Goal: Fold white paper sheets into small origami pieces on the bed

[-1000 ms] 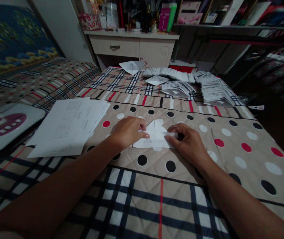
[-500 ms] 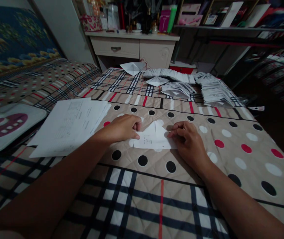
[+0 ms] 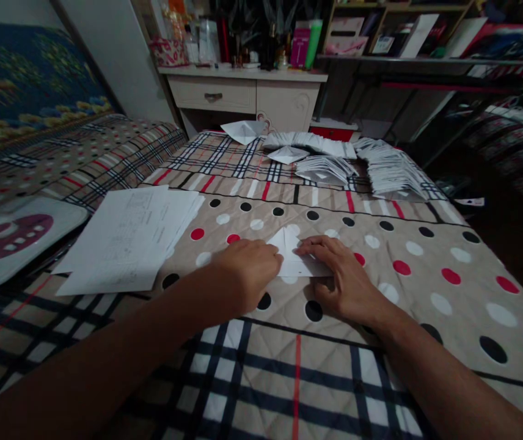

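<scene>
A small white folded paper [image 3: 294,256] with a pointed top lies on the dotted quilt [image 3: 426,287] in front of me. My left hand [image 3: 250,272] rests curled over its left edge, with the fingertips pinching the paper there. My right hand [image 3: 341,278] lies on the paper's right side, fingers pressed together and holding it down. Most of the sheet's lower half is hidden by the two hands.
A stack of printed white sheets [image 3: 128,235] lies to the left. Piles of folded white papers [image 3: 357,162] sit at the far end of the bed. A cushion [image 3: 9,235] is at far left, a drawer unit [image 3: 243,98] and cluttered shelves behind.
My left hand has slid right over the paper's left edge, and my right hand moved in from the right. The visible paper is narrower now. The camera tipped slightly.
</scene>
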The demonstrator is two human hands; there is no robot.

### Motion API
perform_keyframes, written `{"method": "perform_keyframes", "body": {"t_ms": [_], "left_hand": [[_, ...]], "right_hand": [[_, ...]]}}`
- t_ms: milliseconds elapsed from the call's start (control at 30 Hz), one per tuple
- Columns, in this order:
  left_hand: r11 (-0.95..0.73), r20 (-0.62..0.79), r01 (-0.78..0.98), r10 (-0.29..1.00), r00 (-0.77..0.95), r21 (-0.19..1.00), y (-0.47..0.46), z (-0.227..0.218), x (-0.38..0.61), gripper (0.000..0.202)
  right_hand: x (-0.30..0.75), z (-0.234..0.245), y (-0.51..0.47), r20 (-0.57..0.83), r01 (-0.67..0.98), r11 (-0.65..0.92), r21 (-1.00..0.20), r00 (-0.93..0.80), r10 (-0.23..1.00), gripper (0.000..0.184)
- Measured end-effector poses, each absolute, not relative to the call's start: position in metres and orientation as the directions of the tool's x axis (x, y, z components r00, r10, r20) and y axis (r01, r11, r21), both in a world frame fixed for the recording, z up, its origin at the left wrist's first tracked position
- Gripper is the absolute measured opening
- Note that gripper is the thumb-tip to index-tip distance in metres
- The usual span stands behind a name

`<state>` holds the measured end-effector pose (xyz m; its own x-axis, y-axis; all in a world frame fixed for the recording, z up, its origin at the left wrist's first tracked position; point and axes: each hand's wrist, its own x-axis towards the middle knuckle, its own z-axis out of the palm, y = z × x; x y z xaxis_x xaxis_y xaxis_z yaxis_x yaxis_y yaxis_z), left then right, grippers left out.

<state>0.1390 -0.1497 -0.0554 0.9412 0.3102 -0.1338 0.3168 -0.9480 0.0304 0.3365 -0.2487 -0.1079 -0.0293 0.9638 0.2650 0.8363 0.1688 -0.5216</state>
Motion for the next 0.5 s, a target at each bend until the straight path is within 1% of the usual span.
{"method": "perform_keyframes", "body": {"t_ms": [67,100,167,267,333,400,433,500], "left_hand": [[-0.93,-0.214,0.36,0.368,0.905,-0.077,-0.163,-0.055,0.147,0.035],[-0.92,-0.224,0.376,0.391,0.893,-0.108,-0.17,-0.055,0.151,0.036],[-0.905,-0.14,0.405,0.421,0.896,-0.133,-0.179,-0.058,0.158,0.025],[-0.895,0.046,0.42,0.418,0.907,-0.151,-0.183,-0.067,0.16,0.018],[-0.9,0.114,0.409,0.395,0.911,-0.152,-0.181,-0.074,0.158,0.017],[-0.9,0.19,0.404,0.373,0.908,-0.163,-0.177,-0.08,0.157,0.016],[-0.902,0.211,0.398,0.363,0.908,-0.164,-0.174,-0.083,0.157,0.016],[-0.9,0.236,0.41,0.37,0.899,-0.15,-0.168,-0.089,0.159,0.014]], "right_hand": [[0.335,-0.11,-0.248,0.279,0.854,0.163,-0.495,-0.022,0.96,0.056],[0.334,-0.111,-0.248,0.303,0.859,0.175,-0.482,-0.024,0.953,0.054],[0.335,-0.114,-0.247,0.346,0.872,0.209,-0.443,-0.049,0.937,0.05],[0.339,-0.121,-0.246,0.438,0.883,0.256,-0.394,-0.065,0.897,0.041],[0.345,-0.128,-0.244,0.476,0.882,0.283,-0.376,-0.078,0.876,0.035],[0.352,-0.137,-0.242,0.504,0.88,0.302,-0.365,-0.086,0.859,0.034],[0.355,-0.141,-0.24,0.543,0.88,0.323,-0.347,-0.092,0.835,0.034],[0.359,-0.148,-0.237,0.564,0.886,0.326,-0.33,-0.092,0.82,0.032]]}}
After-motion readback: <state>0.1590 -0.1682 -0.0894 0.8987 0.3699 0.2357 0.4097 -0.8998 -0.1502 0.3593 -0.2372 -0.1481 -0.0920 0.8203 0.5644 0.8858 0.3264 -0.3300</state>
